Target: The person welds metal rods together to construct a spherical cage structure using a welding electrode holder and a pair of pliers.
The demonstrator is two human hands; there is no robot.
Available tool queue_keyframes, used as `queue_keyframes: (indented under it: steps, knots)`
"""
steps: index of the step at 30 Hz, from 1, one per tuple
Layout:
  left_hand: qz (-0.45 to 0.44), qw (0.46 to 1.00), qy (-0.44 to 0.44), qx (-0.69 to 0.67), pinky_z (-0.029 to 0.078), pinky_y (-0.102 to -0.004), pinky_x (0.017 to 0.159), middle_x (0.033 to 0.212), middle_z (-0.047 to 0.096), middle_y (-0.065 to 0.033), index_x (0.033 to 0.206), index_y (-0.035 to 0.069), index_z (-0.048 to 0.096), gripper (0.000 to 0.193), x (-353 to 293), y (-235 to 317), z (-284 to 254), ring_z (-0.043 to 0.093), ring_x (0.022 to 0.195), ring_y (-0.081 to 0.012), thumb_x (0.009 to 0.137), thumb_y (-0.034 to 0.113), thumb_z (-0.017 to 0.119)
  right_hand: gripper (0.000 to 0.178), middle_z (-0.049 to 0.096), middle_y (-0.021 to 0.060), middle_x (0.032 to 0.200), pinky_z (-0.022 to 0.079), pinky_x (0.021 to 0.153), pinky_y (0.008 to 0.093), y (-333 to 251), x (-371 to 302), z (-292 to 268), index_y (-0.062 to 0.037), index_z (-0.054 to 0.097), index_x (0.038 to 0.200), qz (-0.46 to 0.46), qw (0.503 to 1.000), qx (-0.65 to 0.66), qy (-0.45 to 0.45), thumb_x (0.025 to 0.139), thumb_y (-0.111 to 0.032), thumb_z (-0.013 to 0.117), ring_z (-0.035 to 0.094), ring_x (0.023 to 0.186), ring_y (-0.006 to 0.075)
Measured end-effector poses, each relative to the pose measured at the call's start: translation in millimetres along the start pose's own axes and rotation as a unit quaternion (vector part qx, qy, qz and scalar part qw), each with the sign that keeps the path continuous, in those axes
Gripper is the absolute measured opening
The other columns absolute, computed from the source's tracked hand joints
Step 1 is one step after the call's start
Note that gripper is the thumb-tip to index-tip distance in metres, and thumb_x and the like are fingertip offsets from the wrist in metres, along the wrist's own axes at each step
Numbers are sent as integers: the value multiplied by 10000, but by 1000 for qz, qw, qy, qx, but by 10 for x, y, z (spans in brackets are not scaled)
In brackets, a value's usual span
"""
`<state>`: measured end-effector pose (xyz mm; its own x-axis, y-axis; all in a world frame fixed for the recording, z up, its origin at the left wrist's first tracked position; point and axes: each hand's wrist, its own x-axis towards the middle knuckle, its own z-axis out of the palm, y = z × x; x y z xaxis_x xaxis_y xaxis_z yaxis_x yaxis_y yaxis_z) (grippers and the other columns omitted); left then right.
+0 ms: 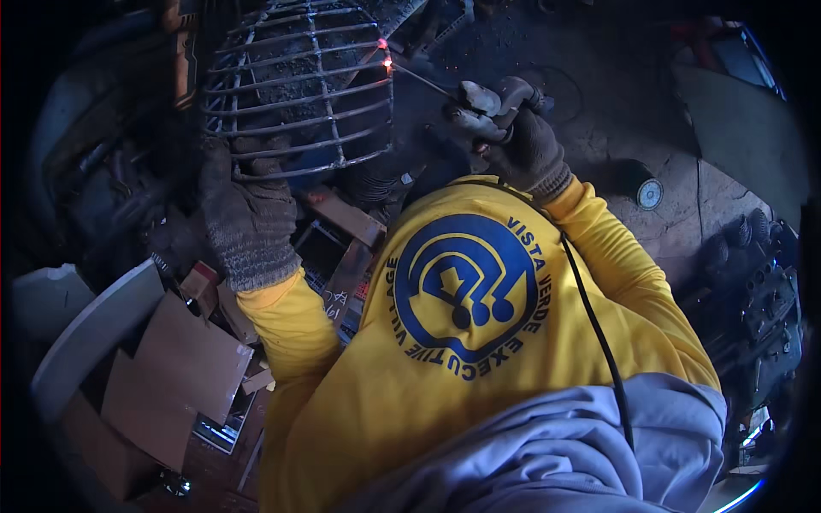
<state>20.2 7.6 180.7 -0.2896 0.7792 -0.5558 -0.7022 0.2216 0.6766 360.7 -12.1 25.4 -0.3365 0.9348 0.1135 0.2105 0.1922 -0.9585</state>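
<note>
A curved cage of welded metal bars [324, 83] fills the upper left middle. My left hand [250, 218], in a dark knit glove, is closed on its near left edge, the fingertips partly hidden among the bars. My right hand [532, 156], gloved too, grips a welding electrode holder [479, 99]. From the holder a thin welding rod [425, 80] runs left to the cage's right rim. Where its tip meets the rim, a spot [387, 62] glows orange-red; a second glowing spot [382, 44] lies just beyond it.
Cut cardboard [175, 380] and a pale curved panel [98, 325] lie at the lower left. A dark cylinder with a pale round end [649, 194] is on the floor to the right. Dark machinery [761, 321] stands at the far right; an orange-brown bar [183, 56] rises left of the cage.
</note>
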Motion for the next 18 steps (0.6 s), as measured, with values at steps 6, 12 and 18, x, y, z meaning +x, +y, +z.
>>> queue_keyframes:
  steps: [6, 12, 18]
  knots:
    - [72, 993, 84, 47, 628, -363, 719, 1083, 663, -149, 1177, -1, 569, 248, -26, -83, 100, 680, 875, -216, 972, 138, 564, 546, 666, 205, 999, 524, 795, 409, -4, -2, -42, 4, 537, 1188, -3, 998, -55, -10, 832, -356, 742, 666, 923, 389]
    - [28, 999, 28, 6, 628, -337, 734, 1129, 652, -158, 1204, -3, 568, 281, -8, -26, -2, 676, 936, -220, 963, 140, 583, 552, 666, 190, 982, 525, 792, 418, 5, -2, -18, -8, 537, 1190, -3, 999, -51, -9, 831, -376, 737, 671, 901, 374]
    - [35, 999, 26, 2, 635, -335, 708, 1081, 644, -163, 1181, -22, 546, 277, -30, -54, 82, 678, 904, -236, 963, 143, 588, 408, 593, 35, 853, 520, 758, 341, -100, 120, -26, -243, 641, 1221, -52, 986, -148, -48, 822, -181, 695, 622, 861, 206]
